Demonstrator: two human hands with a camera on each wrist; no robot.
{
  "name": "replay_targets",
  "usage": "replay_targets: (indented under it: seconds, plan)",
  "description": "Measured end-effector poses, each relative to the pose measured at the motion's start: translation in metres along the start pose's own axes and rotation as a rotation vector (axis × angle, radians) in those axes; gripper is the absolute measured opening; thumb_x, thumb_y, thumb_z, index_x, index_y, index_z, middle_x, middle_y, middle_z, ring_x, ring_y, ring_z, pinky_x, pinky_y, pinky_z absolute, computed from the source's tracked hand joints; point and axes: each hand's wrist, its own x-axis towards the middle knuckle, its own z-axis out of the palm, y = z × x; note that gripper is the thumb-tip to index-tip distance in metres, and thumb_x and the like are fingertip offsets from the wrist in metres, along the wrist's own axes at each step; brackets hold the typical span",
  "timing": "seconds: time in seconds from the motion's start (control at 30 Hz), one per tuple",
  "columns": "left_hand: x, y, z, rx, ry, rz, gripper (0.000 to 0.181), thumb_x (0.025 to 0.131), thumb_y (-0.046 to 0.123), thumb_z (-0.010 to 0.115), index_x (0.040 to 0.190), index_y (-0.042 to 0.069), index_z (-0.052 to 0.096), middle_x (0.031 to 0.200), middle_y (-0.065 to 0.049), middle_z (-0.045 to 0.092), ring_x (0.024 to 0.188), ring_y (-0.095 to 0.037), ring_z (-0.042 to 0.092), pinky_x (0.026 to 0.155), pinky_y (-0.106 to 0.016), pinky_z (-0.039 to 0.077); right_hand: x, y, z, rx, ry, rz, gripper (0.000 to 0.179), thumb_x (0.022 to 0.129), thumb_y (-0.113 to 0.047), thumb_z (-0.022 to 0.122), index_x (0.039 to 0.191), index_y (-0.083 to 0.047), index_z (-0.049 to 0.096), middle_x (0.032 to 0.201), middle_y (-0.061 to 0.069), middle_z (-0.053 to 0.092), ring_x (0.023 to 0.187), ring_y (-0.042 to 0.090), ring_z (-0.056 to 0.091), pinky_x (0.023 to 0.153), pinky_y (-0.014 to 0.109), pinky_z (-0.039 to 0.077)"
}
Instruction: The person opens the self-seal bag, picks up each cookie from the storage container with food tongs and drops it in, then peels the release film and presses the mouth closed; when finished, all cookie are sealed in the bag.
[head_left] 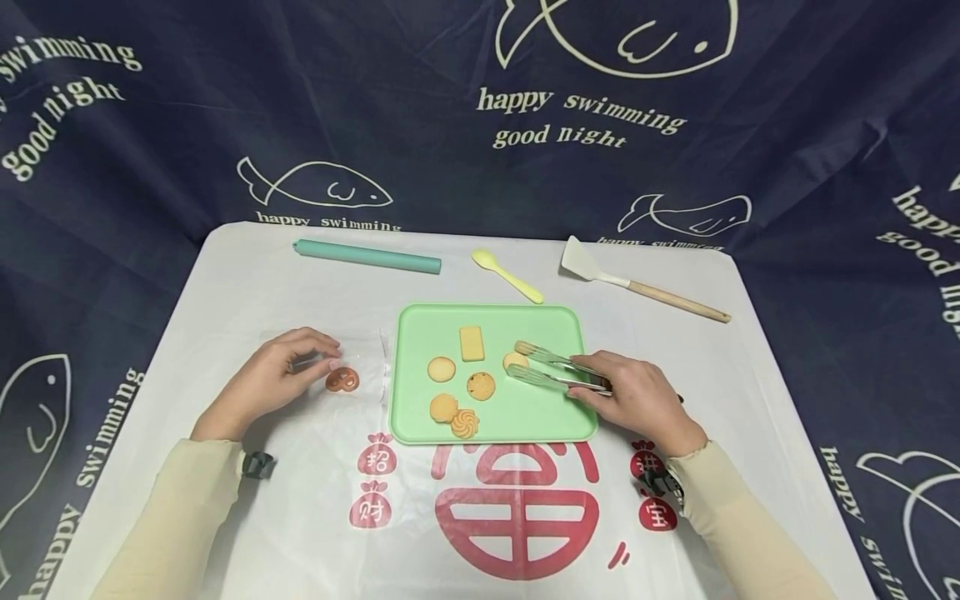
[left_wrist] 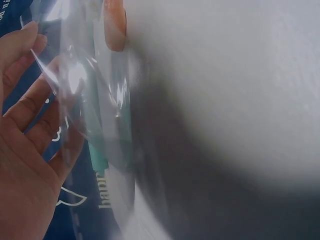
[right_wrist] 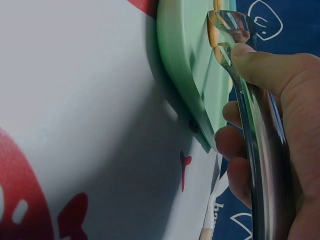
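Note:
My right hand [head_left: 637,396] grips metal food tongs [right_wrist: 262,150], thumb on one side and fingers curled round the other. In the head view the tong tips stand either side of a round cookie [head_left: 514,362] on the green tray [head_left: 491,433]. To the tray's left, my left hand [head_left: 273,379] is at a clear plastic bag [left_wrist: 77,100], thumb and forefinger close together at its edge; other fingers show through the film. A brown pretzel cookie [head_left: 342,380] lies by the thumb, seemingly inside the bag.
On the tray lie a rectangular biscuit [head_left: 471,343], a chocolate-chip cookie [head_left: 481,386], a swirl cookie [head_left: 465,424] and further round ones. Along the table's back edge are a teal rolled stick [head_left: 367,256], a yellow spoon [head_left: 510,277] and a spatula [head_left: 660,295].

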Motion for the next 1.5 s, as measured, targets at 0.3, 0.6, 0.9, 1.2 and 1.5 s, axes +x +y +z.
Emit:
replay_targets:
  seconds: [0.3,0.6,0.9,1.2,1.5]
  plan:
    - [0.000,0.001,-0.001,0.001,-0.001,-0.008,0.009,0.093,0.011,0.076,0.102,0.012,0.077,0.113,0.002,0.069,0.111,-0.022,0.061,0.099,-0.028,0.045,0.001,0.000,0.001,0.020,0.003,0.007,0.048,0.086,-0.042,0.082,0.124,-0.015,0.071,0.105,-0.001,0.072,0.078,0.013,0.065,0.065,0.040,0.056]
    - [0.000,0.002,-0.001,0.008,0.003,-0.012,0.009,0.093,0.011,0.077,0.102,0.012,0.077,0.112,0.004,0.069,0.111,-0.021,0.061,0.098,-0.029,0.046,0.009,-0.008,0.003,0.030,0.025,-0.021,0.048,0.085,-0.041,0.084,0.124,-0.015,0.072,0.102,-0.002,0.072,0.074,0.010,0.060,0.063,0.036,0.054]
    - [0.000,0.003,-0.002,0.016,-0.002,-0.030,0.008,0.094,0.013,0.076,0.102,0.012,0.077,0.112,0.004,0.069,0.112,-0.023,0.062,0.100,-0.044,0.047,0.040,-0.033,0.010,0.055,0.007,-0.103,0.048,0.087,-0.044,0.080,0.125,-0.016,0.071,0.100,-0.002,0.071,0.068,0.011,0.054,0.058,0.033,0.049]
    - [0.001,0.003,-0.003,-0.007,-0.010,-0.034,0.009,0.093,0.010,0.076,0.102,0.011,0.077,0.112,0.003,0.069,0.112,-0.023,0.061,0.100,-0.047,0.047,0.090,-0.071,0.032,0.107,-0.045,-0.227,0.045,0.087,-0.042,0.081,0.125,-0.018,0.072,0.106,-0.005,0.071,0.088,0.011,0.068,0.071,0.036,0.057]
    - [0.000,0.000,-0.003,-0.022,-0.009,-0.022,0.012,0.092,0.006,0.076,0.103,0.012,0.076,0.113,0.004,0.069,0.113,-0.021,0.061,0.103,-0.032,0.044,0.138,-0.110,0.057,0.115,-0.193,-0.306,0.044,0.093,-0.044,0.073,0.127,-0.015,0.071,0.112,-0.004,0.071,0.092,0.010,0.068,0.075,0.033,0.057]
